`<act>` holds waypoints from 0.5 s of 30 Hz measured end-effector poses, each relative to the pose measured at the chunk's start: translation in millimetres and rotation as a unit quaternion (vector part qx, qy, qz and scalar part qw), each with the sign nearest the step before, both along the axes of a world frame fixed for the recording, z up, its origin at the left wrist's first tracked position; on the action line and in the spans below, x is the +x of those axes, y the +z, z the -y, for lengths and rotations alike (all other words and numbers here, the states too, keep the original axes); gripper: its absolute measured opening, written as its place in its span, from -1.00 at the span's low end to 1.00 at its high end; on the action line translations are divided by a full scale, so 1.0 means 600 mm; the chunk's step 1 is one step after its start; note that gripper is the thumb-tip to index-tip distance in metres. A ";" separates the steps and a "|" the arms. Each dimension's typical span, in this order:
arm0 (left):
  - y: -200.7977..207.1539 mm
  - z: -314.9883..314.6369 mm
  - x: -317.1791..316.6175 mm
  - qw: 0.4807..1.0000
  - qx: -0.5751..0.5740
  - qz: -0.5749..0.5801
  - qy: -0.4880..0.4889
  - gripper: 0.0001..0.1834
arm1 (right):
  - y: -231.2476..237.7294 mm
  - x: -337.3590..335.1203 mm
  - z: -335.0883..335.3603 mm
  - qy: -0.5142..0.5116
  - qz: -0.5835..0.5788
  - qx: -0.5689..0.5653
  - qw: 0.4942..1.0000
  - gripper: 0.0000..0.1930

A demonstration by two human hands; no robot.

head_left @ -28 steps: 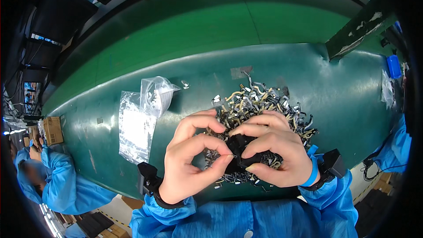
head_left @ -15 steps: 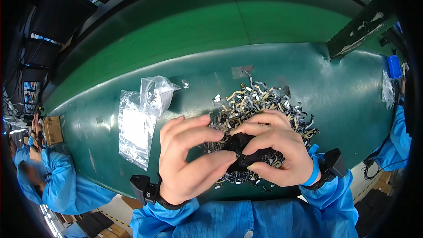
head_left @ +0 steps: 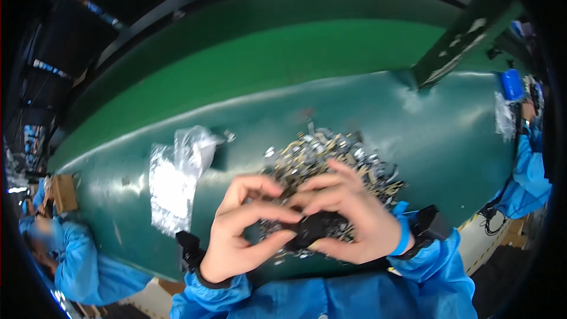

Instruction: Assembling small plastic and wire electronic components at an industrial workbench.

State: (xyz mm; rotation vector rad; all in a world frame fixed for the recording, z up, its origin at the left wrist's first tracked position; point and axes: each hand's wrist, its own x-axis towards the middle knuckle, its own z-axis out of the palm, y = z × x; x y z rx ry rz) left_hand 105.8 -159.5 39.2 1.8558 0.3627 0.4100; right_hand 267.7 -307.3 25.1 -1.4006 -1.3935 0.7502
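Between my two hands is a small black object (head_left: 312,230), too blurred to name its kind. My right hand (head_left: 348,215) grips it from the right, thumb below and fingers curled over the top. My left hand (head_left: 251,230) meets it from the left, thumb and index fingertips pinched close at its edge; whether they hold a part of their own is hidden. Just beyond and beneath my hands lies a heap of small cable pieces (head_left: 372,168) in black, silver and tan, some with white ends.
Left of the heap lie clear plastic bags (head_left: 171,192) with a white sheet inside. A dark post (head_left: 452,47) rises at the table's far right, near a blue bin (head_left: 511,84). Co-workers in blue sit at the left (head_left: 82,257) and right (head_left: 528,165). A cardboard box (head_left: 64,193) stands far left.
The whole view has shifted and blurred. My hands have drawn closer together around the black object, and my left fingers, spread wider before, are now more bent.
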 end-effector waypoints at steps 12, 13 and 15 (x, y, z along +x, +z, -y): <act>0.017 0.016 -0.026 0.998 0.043 -0.043 -0.016 -0.83 | -0.004 -0.018 0.009 0.016 0.011 0.043 0.999 -0.49; 0.042 0.008 -0.040 0.990 0.035 -0.106 -0.085 -0.90 | -0.001 -0.022 0.008 0.022 0.023 0.047 0.998 -0.50; 0.042 0.002 -0.054 0.989 0.036 -0.102 -0.103 -0.90 | 0.003 -0.030 0.007 0.025 0.023 0.061 0.998 -0.48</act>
